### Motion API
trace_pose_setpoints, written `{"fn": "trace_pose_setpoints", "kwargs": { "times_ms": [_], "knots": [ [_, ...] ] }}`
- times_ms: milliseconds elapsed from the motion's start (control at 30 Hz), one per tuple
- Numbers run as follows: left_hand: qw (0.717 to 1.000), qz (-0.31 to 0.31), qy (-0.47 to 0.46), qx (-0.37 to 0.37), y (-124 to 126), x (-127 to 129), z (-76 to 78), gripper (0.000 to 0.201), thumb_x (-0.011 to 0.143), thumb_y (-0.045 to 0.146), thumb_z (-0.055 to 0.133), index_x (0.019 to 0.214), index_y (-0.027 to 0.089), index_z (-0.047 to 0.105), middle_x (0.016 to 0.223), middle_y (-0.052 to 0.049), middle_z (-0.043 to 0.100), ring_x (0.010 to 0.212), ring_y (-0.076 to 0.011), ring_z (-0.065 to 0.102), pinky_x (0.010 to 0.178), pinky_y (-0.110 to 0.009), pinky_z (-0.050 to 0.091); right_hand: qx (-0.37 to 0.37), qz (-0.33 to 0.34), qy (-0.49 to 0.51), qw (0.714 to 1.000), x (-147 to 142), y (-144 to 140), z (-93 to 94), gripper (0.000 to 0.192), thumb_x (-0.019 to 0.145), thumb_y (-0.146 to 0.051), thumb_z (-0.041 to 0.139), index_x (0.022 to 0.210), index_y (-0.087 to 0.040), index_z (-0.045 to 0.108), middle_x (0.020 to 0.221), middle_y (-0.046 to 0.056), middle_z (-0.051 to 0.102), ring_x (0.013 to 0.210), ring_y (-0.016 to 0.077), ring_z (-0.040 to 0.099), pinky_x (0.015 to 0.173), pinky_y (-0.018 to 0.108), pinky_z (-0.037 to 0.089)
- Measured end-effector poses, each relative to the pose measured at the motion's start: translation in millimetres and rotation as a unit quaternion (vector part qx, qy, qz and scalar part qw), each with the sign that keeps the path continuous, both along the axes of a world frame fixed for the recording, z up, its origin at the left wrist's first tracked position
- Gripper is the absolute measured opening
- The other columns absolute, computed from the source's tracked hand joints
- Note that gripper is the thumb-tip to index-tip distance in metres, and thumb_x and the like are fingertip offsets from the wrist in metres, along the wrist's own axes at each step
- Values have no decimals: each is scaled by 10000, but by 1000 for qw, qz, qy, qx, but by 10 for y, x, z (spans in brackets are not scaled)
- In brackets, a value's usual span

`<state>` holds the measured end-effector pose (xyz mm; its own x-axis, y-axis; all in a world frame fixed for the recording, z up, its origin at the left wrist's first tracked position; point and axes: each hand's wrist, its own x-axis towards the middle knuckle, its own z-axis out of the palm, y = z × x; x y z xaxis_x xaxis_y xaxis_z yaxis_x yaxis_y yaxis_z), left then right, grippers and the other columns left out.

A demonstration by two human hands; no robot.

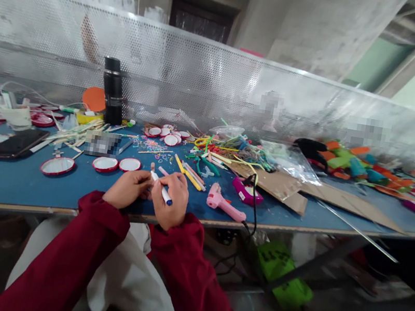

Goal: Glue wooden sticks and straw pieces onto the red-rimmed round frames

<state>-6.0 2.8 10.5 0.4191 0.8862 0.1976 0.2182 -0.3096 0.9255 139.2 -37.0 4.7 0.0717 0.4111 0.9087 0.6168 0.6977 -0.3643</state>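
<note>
A white marker [164, 192] with a blue end is gripped in my right hand [174, 205], its blue end pointing down toward me. My left hand [127, 188] is closed in a pinch, close to the marker's other end; what it holds, if anything, is too small to make out. Both hands are over the front edge of the blue table [9, 190]. Just beyond my left hand lie red-rimmed white lids [130, 165], with another lid [57, 166] farther left. Yellow and pink markers [192, 177] lie beyond my right hand.
A pink glue gun [223, 204] lies right of my hands, near a purple box [248, 191] and cardboard sheets [281, 185]. A black bottle [113, 92] stands at the back; a dark phone [16, 143] lies left. Pipe cleaners [240, 150] are heaped behind. A perforated metal screen [204, 76] borders the table.
</note>
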Motion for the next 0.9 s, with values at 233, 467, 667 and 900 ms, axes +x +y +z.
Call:
{"fn": "trace_pose_setpoints", "kwargs": {
  "times_ms": [233, 467, 667, 900],
  "knots": [
    [1000, 4, -12, -11, -36, 17, 46, 292, 782, 453, 657, 738, 173, 586, 659, 10, 621, 584, -145, 607, 566, -248, 491, -15, -24, 9, 1000, 4, -4, -7, 147, 884, -190, 519, 746, -238, 498, 656, -14, 606, 673, 173, 569, 873, 381, 458],
    [1000, 7, -8, -1, -26, 11, 33, 328, 791, 484, 641, 693, 183, 557, 627, 6, 622, 580, -150, 604, 558, -247, 486, -13, -9, 3, 1000, 4, -13, 8, 153, 894, -203, 512, 745, -240, 498, 648, -18, 601, 677, 172, 566, 886, 381, 456],
    [1000, 11, -20, -16, -37, 18, 52, 298, 763, 473, 663, 753, 180, 611, 658, 3, 635, 591, -162, 614, 569, -259, 492, -22, -29, 10, 999, 10, -3, -8, 148, 882, -200, 519, 742, -240, 487, 659, -11, 605, 670, 174, 562, 852, 374, 457],
    [999, 12, -23, -20, -40, 18, 54, 294, 760, 461, 675, 724, 183, 587, 641, 9, 631, 589, -162, 615, 571, -258, 494, -3, -21, 4, 1000, 5, -2, -8, 143, 886, -194, 517, 751, -239, 497, 648, -17, 603, 669, 172, 566, 877, 385, 453]
  ]
}}
